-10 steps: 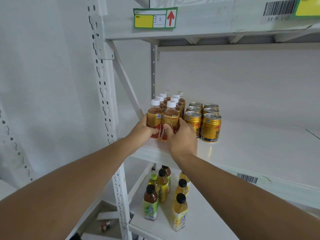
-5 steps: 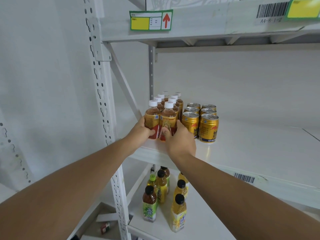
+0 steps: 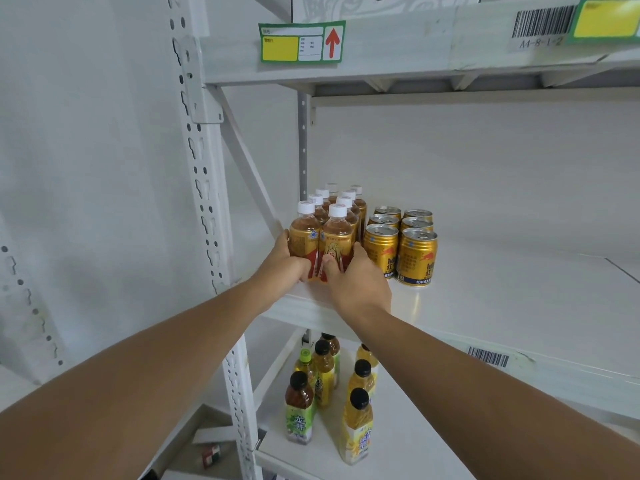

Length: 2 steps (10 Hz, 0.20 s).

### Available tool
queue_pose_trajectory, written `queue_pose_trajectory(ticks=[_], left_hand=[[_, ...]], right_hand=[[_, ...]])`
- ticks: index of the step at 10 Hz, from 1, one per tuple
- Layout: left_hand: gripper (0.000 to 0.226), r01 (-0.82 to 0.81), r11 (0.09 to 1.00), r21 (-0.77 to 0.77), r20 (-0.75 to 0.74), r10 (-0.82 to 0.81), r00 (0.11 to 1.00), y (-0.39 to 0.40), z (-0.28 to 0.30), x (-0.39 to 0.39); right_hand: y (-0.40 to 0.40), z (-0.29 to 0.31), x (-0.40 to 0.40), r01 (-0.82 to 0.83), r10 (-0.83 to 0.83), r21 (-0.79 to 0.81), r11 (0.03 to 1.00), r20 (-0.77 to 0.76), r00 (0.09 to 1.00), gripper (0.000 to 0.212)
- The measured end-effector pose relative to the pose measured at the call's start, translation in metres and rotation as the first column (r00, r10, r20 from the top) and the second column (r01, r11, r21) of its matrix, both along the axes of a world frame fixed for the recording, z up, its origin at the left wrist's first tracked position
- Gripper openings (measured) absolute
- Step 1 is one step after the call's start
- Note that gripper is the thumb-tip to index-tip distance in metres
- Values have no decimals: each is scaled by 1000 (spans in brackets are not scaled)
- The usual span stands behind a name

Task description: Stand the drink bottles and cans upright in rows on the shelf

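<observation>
Two rows of white-capped tea bottles stand upright at the left end of the white shelf. My left hand grips the front left tea bottle near its base. Wrapped around the base of the front right tea bottle is my right hand. Both bottles stand on the shelf near its front edge. To their right, several gold cans stand upright in two rows.
A perforated white upright and a diagonal brace border the bottles on the left. The lower shelf holds several green and yellow labelled bottles. Above hangs another shelf beam with a green and yellow label.
Both hands have stayed on the two front bottles. The bottles and hands have hardly shifted on the shelf; the view has moved slightly.
</observation>
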<state>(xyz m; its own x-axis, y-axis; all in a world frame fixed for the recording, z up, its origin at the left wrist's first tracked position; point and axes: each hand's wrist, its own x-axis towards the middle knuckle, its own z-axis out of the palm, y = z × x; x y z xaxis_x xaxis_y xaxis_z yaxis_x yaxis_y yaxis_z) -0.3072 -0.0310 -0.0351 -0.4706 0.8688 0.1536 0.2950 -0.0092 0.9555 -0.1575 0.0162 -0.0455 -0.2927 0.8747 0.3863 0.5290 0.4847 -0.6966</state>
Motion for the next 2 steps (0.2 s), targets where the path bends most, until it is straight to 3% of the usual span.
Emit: queue_pose_trajectory(ticks=[2], left_hand=[[82,-24,995,97,-55,30,998,-9,4,-5]], right_hand=[[-11,-3,13,-20,51,177,984,-170,984,59]])
